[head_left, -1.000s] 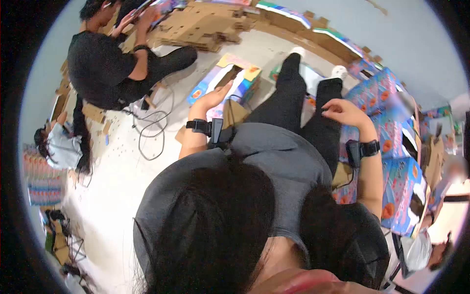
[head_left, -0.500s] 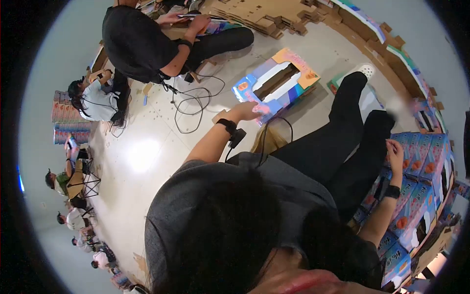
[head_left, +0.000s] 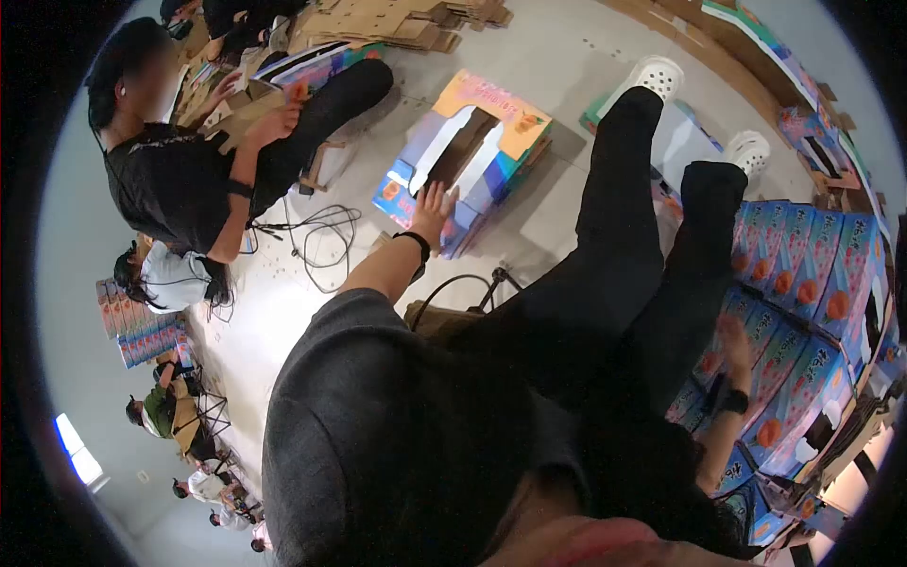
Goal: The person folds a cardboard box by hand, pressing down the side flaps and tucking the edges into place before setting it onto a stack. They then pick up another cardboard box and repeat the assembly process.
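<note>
My left hand (head_left: 430,213) lies on a colourful printed carton (head_left: 515,113) standing on the floor in front of me. Its fingers are spread at the near end of the long opening in the carton's top, and white inner edges show around this opening. My right hand (head_left: 735,342) is beside my knee, close over the stacked blue and pink cartons (head_left: 767,342). It is blurred, and I cannot tell how its fingers are held. Dark bands sit on both of my wrists.
Black cables (head_left: 326,231) lie coiled on the floor at left. A seated person (head_left: 165,175) in black works nearby with cardboard in hand. Flat brown cardboard (head_left: 378,26) is piled at the back. My white clogs (head_left: 658,77) are ahead; more people sit along the left wall.
My left hand has shifted from the carton's near corner to the edge of its opening, fingers now spread. My right hand has moved down over the stacked cartons. The whole view has turned.
</note>
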Available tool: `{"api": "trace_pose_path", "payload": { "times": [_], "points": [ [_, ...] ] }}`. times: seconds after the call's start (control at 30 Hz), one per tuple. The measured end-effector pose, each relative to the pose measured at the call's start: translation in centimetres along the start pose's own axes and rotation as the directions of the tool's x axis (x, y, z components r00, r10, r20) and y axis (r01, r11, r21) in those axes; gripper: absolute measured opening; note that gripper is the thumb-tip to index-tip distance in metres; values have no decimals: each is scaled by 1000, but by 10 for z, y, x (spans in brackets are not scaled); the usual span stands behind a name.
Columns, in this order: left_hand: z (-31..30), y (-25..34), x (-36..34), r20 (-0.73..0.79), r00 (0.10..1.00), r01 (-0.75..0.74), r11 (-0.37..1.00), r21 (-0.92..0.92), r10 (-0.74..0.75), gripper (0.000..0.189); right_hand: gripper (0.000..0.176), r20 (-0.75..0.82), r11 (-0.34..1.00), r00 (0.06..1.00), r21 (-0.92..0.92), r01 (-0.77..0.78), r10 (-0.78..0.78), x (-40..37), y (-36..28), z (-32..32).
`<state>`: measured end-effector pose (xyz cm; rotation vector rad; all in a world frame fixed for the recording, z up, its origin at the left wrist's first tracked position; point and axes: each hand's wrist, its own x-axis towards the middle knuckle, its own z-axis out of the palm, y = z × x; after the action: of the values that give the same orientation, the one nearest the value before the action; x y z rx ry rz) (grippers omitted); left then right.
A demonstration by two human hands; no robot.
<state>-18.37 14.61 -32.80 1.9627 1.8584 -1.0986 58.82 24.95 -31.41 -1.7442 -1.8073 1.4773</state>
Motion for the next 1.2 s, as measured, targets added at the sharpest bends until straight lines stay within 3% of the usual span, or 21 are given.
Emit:
{"api": "trace_pose_path", "payload": {
  "times": [0.03,0.07,0.13,0.17,0.2,0.3,0.33,0.37,0.43,0.5,0.6,0.67,0.7,0.73,0.83,0.93,0.97,1.03,1.07,1.2],
  "points": [
    [-4,-1,-1,61,998,3,1000,-19,-2,157,36,138,872,988,-474,125,-66,-5,1,6],
    [6,-3,0,-42,999,-34,999,-19,33,157,39,288,522,956,-808,274,-56,-10,2,12],
    [-4,-6,-2,108,994,-19,988,-153,36,157,38,430,64,903,-901,429,9,-17,31,22],
    [-7,-7,-6,181,983,-2,975,-221,43,157,34,453,81,891,-888,452,-8,-16,70,31],
    [20,-6,-6,-21,999,-40,979,-202,36,151,31,477,95,878,-873,478,-28,-12,101,39],
    [25,-11,-14,-178,978,-155,949,-275,108,143,35,442,232,897,-876,423,33,-6,111,55],
    [16,-12,-21,-244,957,-223,934,-279,156,134,33,539,142,840,-838,527,67,-4,118,62],
    [12,-11,-24,-260,952,-243,920,-308,165,132,32,541,159,837,-836,524,81,-2,123,59],
    [-4,-6,-34,-300,939,-276,889,-366,168,129,28,492,258,867,-850,459,78,3,109,52],
    [-26,-4,-51,-333,924,-320,854,-409,187,122,25,376,508,924,-810,292,69,9,91,39],
    [-40,3,-67,-434,875,-387,851,-356,216,119,20,169,925,982,-381,-15,85,33,70,24],
    [-43,6,-72,-451,868,-360,890,-282,208,113,17,79,995,992,20,-98,96,58,61,16],
    [-44,2,-79,-537,817,-398,878,-266,208,111,16,39,993,997,92,-67,64,68,52,12],
    [-48,-2,-83,-563,804,-367,906,-213,193,111,14,-9,995,1000,94,-19,20,76,31,10],
    [-64,-22,-99,-660,722,-327,943,-64,206,111,20,-207,899,932,-389,200,-297,63,-69,0],
    [-91,-41,-126,-726,648,-256,964,77,230,116,26,-341,903,883,-390,178,-321,27,-151,2],
    [-105,-48,-131,-738,633,-222,968,116,234,120,25,-447,839,764,-499,219,-465,23,-173,3],
    [-127,-56,-139,-825,484,-151,957,247,290,113,23,-528,705,504,-655,271,-684,-6,-219,15],
    [-139,-60,-145,-855,402,-107,944,313,329,109,22,-526,642,386,-706,298,-758,-28,-253,24],
    [-206,-45,-184,-887,181,-66,905,419,424,93,23,-367,377,98,-860,345,-925,-142,-378,74]
  ]
}}
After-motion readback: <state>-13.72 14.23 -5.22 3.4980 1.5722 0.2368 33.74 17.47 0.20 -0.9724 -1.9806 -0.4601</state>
